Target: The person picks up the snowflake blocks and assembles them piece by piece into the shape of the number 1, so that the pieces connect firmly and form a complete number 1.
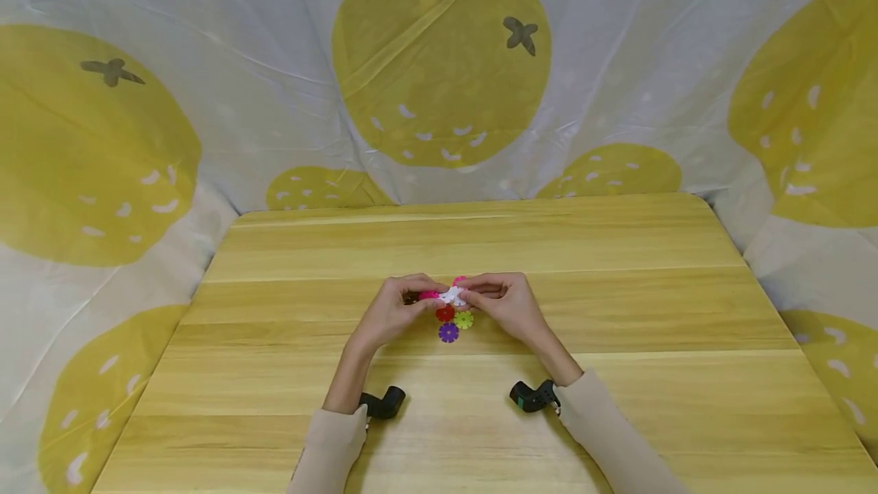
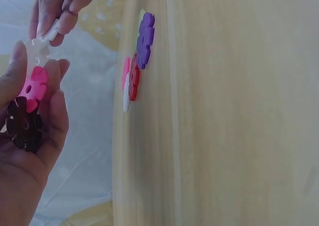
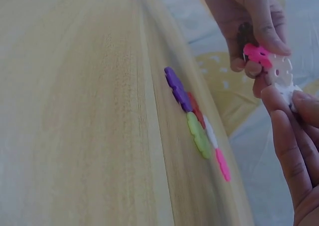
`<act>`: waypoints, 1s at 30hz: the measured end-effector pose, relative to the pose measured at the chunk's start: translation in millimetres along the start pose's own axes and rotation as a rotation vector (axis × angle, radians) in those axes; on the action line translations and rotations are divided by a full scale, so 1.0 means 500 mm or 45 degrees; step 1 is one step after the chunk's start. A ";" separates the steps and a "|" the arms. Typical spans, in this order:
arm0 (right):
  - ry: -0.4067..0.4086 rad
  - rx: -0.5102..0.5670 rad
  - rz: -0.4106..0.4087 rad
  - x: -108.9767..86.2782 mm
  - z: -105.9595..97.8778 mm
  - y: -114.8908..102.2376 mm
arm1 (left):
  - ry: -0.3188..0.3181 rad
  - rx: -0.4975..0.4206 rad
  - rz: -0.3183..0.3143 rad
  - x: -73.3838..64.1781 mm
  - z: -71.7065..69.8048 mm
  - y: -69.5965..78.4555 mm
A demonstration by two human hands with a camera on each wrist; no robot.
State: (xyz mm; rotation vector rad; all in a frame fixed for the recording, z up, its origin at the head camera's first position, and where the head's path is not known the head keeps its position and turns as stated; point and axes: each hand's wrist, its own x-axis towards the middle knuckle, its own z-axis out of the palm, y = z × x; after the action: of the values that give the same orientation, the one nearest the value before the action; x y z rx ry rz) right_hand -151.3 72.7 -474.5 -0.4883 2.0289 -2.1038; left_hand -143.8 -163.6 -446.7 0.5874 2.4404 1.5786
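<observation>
My left hand (image 1: pixel 392 313) grips a short chain of notched plastic snowflake discs above the table. In the left wrist view the chain has a brown disc (image 2: pixel 25 126) near the palm, a pink disc (image 2: pixel 35 88) after it, and a white disc (image 2: pixel 37 51) at the far end. Between the thumb and fingers of my right hand (image 1: pixel 511 309) is another white disc (image 3: pixel 288 93). It meets the chain's white end at an angle; whether the slots are joined I cannot tell.
On the wooden table (image 1: pixel 617 288) below the hands lie a purple disc (image 1: pixel 449 332), a red disc (image 1: pixel 445 313), a yellow-green disc (image 1: pixel 464 319), a white disc (image 3: pixel 210 131) and a pink disc (image 3: pixel 223 164), close together. A patterned cloth (image 1: pixel 274 82) hangs behind the table.
</observation>
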 end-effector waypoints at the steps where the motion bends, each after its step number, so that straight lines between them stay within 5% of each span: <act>1: -0.002 0.000 0.003 0.000 -0.001 -0.001 | -0.001 -0.003 -0.001 0.000 0.000 0.000; 16: -0.054 -0.024 0.028 -0.001 -0.011 -0.003 | -0.044 -0.034 0.005 0.002 0.007 -0.001; 23: -0.051 0.013 0.042 0.001 -0.004 -0.003 | -0.032 0.040 -0.063 0.004 0.006 0.001; 30: -0.012 0.016 0.078 -0.001 0.002 0.002 | 0.013 0.119 -0.013 0.005 0.016 0.005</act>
State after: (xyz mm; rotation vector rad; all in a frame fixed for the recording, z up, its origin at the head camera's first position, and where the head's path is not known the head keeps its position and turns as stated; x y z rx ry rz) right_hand -150.6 72.1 -475.4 -0.4271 1.9981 -2.0739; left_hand -142.7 -154.8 -447.5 0.5821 2.5316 1.4745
